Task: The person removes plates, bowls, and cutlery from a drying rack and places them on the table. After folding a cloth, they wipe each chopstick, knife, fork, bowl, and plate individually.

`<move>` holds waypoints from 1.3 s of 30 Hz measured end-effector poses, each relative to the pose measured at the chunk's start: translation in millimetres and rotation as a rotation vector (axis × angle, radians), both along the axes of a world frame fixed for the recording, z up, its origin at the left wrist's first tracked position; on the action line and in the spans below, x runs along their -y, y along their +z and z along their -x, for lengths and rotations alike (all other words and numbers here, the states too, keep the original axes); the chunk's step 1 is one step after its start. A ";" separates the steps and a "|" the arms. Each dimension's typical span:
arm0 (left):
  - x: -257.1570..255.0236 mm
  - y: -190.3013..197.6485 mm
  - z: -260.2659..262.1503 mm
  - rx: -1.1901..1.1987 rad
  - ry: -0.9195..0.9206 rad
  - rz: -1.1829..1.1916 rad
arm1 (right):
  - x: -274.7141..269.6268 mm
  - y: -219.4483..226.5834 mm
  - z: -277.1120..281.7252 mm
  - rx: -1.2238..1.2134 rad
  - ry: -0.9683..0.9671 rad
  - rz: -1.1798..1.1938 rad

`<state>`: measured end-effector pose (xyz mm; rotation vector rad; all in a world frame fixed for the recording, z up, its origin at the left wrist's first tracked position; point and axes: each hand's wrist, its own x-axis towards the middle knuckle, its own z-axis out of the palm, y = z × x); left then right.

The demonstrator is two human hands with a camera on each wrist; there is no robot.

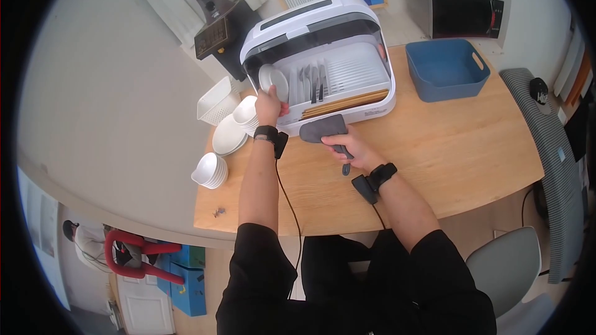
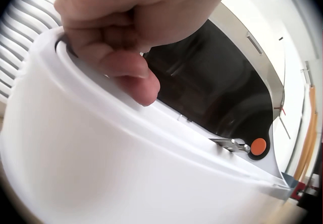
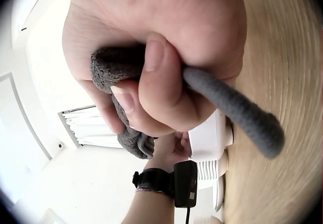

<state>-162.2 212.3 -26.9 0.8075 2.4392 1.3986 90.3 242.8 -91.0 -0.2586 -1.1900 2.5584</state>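
Observation:
A white dish cabinet (image 1: 379, 102) with a raised dark lid stands on the wooden table. My left hand (image 1: 269, 109) reaches over its front left corner, thumb up against a round white plate (image 1: 273, 77) and fingers curled at the lower edge. In the left wrist view, the left hand (image 2: 126, 37) bends over the cabinet's white rim (image 2: 111, 113), hiding the plate. My right hand (image 1: 354, 147) grips a dark grey cloth (image 1: 323, 128) before the cabinet. A short loop (image 3: 237, 113) of the cloth sticks out below the right thumb.
Inside the cabinet lie metal cutlery (image 1: 313, 80) and wooden chopsticks (image 1: 344, 104). Left of it are stacked white bowls (image 1: 245, 111), white plates (image 1: 229, 136), more bowls (image 1: 211, 170) and a white basket (image 1: 217, 100). A blue bin (image 1: 444, 90) stands at right, a microwave (image 1: 456, 12) behind it.

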 end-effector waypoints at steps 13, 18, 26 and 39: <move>16.2 -8.3 8.4 -0.677 0.017 0.216 | 3.2 1.0 2.0 0.020 0.017 -0.020; 27.3 -0.5 3.3 -0.830 0.011 0.239 | 2.4 -0.7 1.9 0.030 0.030 -0.009; 94.9 -8.7 34.6 -0.680 0.227 -0.023 | 3.8 2.1 0.9 0.089 0.071 -0.021; 144.1 -72.7 77.0 0.024 0.123 0.347 | -0.6 -6.3 5.0 0.125 0.103 -0.038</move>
